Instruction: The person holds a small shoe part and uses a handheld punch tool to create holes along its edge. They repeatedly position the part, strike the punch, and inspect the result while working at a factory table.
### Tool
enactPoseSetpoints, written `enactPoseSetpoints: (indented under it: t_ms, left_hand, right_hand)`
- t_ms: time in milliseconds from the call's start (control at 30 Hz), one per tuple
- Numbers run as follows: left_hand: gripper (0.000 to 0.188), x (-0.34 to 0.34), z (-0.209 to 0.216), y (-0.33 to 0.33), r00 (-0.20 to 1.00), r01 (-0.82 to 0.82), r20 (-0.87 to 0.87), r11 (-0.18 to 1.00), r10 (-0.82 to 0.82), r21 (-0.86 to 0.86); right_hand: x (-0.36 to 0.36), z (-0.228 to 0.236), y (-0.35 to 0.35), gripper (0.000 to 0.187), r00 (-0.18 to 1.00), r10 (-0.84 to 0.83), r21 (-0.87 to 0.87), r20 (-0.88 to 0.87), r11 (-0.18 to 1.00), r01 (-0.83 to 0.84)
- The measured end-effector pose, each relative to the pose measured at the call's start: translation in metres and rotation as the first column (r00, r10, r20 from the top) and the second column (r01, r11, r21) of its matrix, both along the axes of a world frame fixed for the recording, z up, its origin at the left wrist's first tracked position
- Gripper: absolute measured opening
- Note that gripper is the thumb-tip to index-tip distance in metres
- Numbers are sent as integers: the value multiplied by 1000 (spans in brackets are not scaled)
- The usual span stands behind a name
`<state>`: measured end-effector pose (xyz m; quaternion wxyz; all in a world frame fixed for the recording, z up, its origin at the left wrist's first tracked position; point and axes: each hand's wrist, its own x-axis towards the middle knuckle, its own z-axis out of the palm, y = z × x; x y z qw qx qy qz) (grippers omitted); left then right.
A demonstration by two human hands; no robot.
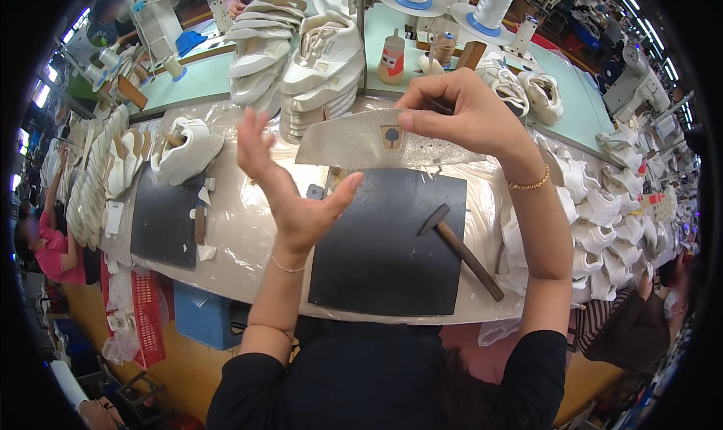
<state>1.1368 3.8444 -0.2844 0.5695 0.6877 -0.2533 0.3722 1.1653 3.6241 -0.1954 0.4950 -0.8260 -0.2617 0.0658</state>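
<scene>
Raised above the bench, my right hand (pixel 459 117) pinches a flat, pale curved piece (pixel 343 140) by its upper edge, fingers behind and thumb in front. The piece looks speckled and slightly shiny, with a small dark tree-shaped mark in a tan-edged patch; its exact kind I cannot tell. My left hand (pixel 290 193) is held up to the left of it, fingers spread and holding nothing. Beneath both hands lies a black mat (pixel 384 257). A hammer (pixel 461 251) with a wooden handle rests across the mat's right side.
Stacked white shoe uppers (pixel 324 50) stand at the back, and many more (pixel 591 227) crowd the right. A second black mat (pixel 166 223) lies left, near a white shoe upper (pixel 186 151). A glue bottle (pixel 392 57) and thread cones (pixel 493 8) stand on the green far table.
</scene>
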Motion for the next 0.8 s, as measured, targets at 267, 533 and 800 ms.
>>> enactPoseSetpoints:
  t_ms: [267,533,800]
  left_hand:
    - [69,8,35,10,959,-254,248,793,134,553]
    - [60,8,37,1,955,-245,278,804,104,542]
    - [55,7,37,-1,951,-263,286,796,118,546]
  right_hand:
    - [0,-5,2,23,998,-50,26,35,998,49]
    - [-2,-3,-1,25,998,-45,7,34,999,45]
    - [-8,3,-1,22,999,-38,46,-5,998,38]
